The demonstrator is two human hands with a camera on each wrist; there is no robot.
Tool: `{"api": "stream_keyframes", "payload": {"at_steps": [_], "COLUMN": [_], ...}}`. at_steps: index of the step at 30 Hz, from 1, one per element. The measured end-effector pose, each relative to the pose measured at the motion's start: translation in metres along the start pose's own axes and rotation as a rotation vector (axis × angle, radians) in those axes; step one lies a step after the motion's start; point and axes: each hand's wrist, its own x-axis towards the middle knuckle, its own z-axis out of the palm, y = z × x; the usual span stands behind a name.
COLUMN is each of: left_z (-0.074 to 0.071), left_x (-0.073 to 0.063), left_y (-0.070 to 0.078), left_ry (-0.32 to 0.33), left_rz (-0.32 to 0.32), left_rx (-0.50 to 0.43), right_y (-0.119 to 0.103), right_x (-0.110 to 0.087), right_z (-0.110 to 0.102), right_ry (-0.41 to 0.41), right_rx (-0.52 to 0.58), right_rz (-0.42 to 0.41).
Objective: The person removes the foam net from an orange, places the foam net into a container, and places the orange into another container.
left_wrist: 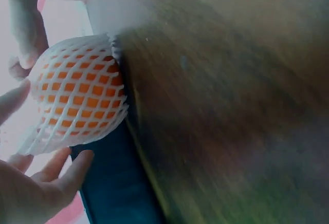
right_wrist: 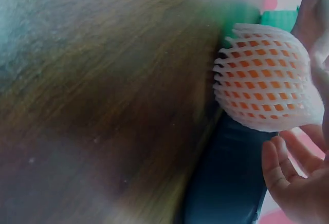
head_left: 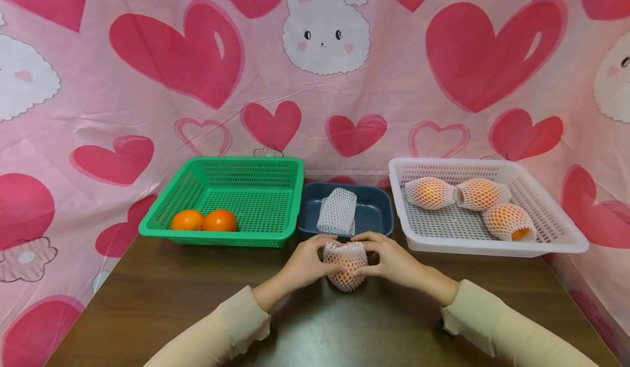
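- Pinched an orange in a white foam net [head_left: 348, 260] between both hands, midway between the left and right edges of the desk [head_left: 344, 323], just in front of the blue tray [head_left: 372, 217]; could not tell resting on the desk from held slightly above it.
- Curled the left hand [head_left: 310, 260] round the left side, with the thumb against the front and the fingertips on the net's upper rim.
- Gripped likewise with the right hand [head_left: 394, 260] on the right side, with the thumb in front and the fingers at the rim.
- Saw bright orange through the holes of the net in both wrist views.
- Saw white netting [head_left: 338, 211] in the blue tray, by the middle of the desk's far edge.
- Saw a green basket [head_left: 256, 208] at the far left corner of the desk, with two bare oranges [head_left: 220, 220] side by side near its near left corner.
- Saw a white basket [head_left: 492, 248] at the far right corner, with two netted oranges [head_left: 430, 193] end to end toward its far edge and a third netted orange [head_left: 507, 220] closer to its near edge.
- Saw pale sleeves [head_left: 211, 328] on both arms and, beyond the far edge, a pink cloth [head_left: 315, 93] printed with red hearts and white rabbits.
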Motion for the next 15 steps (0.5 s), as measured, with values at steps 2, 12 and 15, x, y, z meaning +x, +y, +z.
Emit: {"api": "stream_keyframes", "payload": {"at_steps": [2,12,15], "left_z": [0.0006,0.0005,-0.0003], "left_x": [0.0008,0.0027,0.0018], "left_y": [-0.0001,0.0046,0.0055], "left_ry": [0.005,0.07,0.089], "left_rz": [-0.022,-0.003,0.017], "left_rx": [-0.03,-0.07,-0.038], "right_y": [0.0015,0.0004,-0.0036], "right_x": [0.0004,0.0039,0.0043], "right_z": [0.0002,-0.0024,-0.0026], "right_ry": [-0.004,0.097,0.135], "right_rx": [-0.018,0.017,-0.021], "right_rz": [-0.006,-0.108,-0.174]}}
